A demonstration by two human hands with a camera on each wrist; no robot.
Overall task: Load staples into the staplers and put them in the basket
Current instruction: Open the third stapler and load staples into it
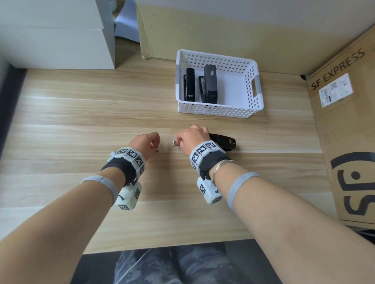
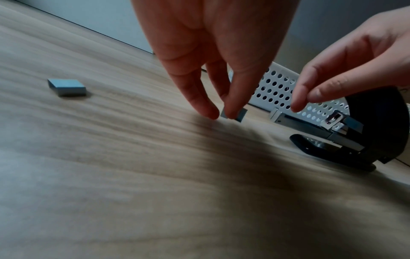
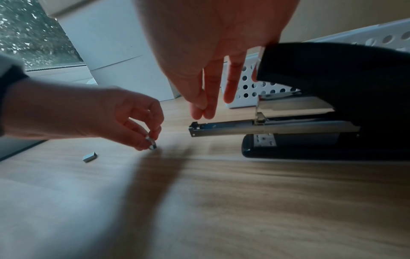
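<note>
Left hand [image 2: 213, 57] pinching staples [image 2: 240, 114]

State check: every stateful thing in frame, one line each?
Black stapler on the wooden table: lid up, metal staple tray slid out.
Left hand: pinches a small silver staple strip.
Right hand: fingers straight, over the tray.
Spare silver staple block: lying loose.
White perforated plastic basket: holds two dark staplers.
</note>
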